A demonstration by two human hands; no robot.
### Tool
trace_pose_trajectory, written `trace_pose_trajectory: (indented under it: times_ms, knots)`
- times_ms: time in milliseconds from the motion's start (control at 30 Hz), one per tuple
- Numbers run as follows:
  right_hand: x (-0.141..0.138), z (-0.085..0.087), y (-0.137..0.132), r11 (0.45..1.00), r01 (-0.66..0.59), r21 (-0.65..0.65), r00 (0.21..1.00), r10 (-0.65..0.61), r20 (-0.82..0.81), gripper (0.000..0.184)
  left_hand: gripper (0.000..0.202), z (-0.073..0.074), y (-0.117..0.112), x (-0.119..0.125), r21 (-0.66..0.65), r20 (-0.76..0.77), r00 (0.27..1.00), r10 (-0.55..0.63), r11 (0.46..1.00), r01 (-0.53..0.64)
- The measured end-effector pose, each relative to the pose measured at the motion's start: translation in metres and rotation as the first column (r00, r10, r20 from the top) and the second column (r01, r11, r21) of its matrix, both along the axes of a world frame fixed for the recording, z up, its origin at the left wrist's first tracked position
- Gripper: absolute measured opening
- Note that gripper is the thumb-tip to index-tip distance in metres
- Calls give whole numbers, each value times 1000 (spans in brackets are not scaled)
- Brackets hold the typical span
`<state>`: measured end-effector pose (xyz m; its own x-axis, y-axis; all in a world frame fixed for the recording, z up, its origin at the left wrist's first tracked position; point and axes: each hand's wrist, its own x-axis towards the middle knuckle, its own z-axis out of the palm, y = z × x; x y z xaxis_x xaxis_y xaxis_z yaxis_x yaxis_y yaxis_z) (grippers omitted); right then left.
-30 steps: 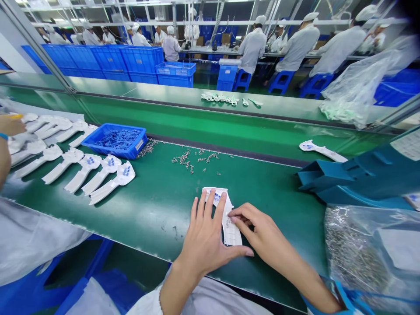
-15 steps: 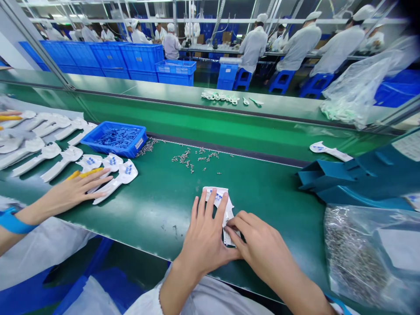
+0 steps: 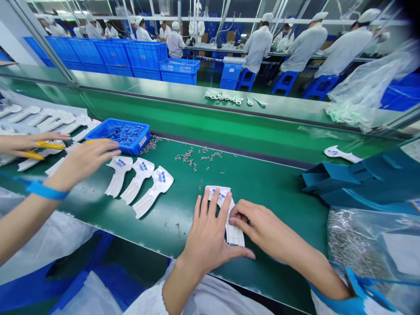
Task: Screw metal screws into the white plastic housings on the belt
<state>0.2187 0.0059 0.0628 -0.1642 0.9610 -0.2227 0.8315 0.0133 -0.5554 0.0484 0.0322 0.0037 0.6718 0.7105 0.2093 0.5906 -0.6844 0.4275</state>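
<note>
A white plastic part (image 3: 225, 214) is pressed under the spread left hand (image 3: 210, 232) and pinched by the right hand (image 3: 259, 225); 3 like parts (image 3: 141, 180) lie nearby, loose metal pins (image 3: 197, 157) beyond.

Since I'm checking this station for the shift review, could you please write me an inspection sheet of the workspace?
surface: green conveyor belt, with parts lying on it.
job's things: left hand spread on a white plastic part; right hand, fingers at its edge.
clutter: small metal pieces scattered on the belt; blue tray of small blue parts beside them.
grippers: both hands bare.
cables: nothing seen near the hands.
surroundings: a co-worker's hands at left, near more white parts; bag of metal pieces at right.
</note>
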Motion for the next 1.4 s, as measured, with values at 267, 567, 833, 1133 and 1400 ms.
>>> trace_pose_trajectory:
  times_ms: [267, 567, 833, 1133, 1400]
  knots:
    - [6, -3, 4, 1000, -29, -6, 998, 28, -60, 17, 124, -2, -1, -1, 30, -8, 1000, 6, 1000, -6]
    - [9, 0, 6, 998, -38, -50, 998, 36, -50, 17, 122, -1, 0, 1, 56, -7, 1000, 16, 998, -15]
    - [0, 5, 11, 991, 72, -116, 992, -59, 114, 6, 122, -2, 0, 2, 24, 8, 1000, 21, 999, -21]
    - [27, -7, 67, 981, 89, 175, 995, -94, 19, 19, 124, -2, -1, -1, -13, 45, 999, 20, 1000, -19]
    - [26, -33, 105, 966, 67, 249, 978, -114, 177, 14, 120, 0, -1, -3, -64, 59, 998, 17, 998, -13]
